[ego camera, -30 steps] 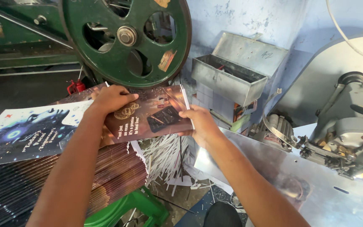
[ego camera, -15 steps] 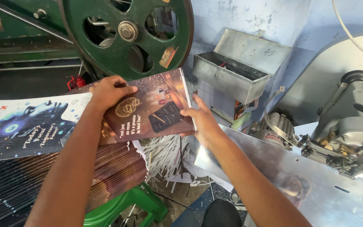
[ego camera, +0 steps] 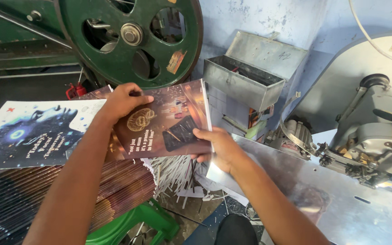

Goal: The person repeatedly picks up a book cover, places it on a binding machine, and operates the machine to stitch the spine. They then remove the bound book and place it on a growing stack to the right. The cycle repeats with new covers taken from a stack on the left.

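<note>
I hold a thin dark brown printed booklet (ego camera: 169,122) with both hands, tilted up over a stack. My left hand (ego camera: 123,100) grips its top left edge, fingers curled over the cover. At the lower right corner my right hand (ego camera: 221,147) pinches the booklet, thumb on top. Below it lies a tall fanned stack of similar brown covers (ego camera: 114,186). A white and blue printed cover sheet (ego camera: 32,134) lies on another stack to the left.
A large green flywheel (ego camera: 130,38) stands behind the booklet. A grey metal box (ego camera: 246,79) sits at centre right, a grey machine head (ego camera: 373,136) on a shiny metal table (ego camera: 323,199) at right. Paper trimmings (ego camera: 178,174) and a green stool (ego camera: 132,227) lie below.
The booklet has been lifted a little and turned more toward me. My right hand slid down to its lower right corner.
</note>
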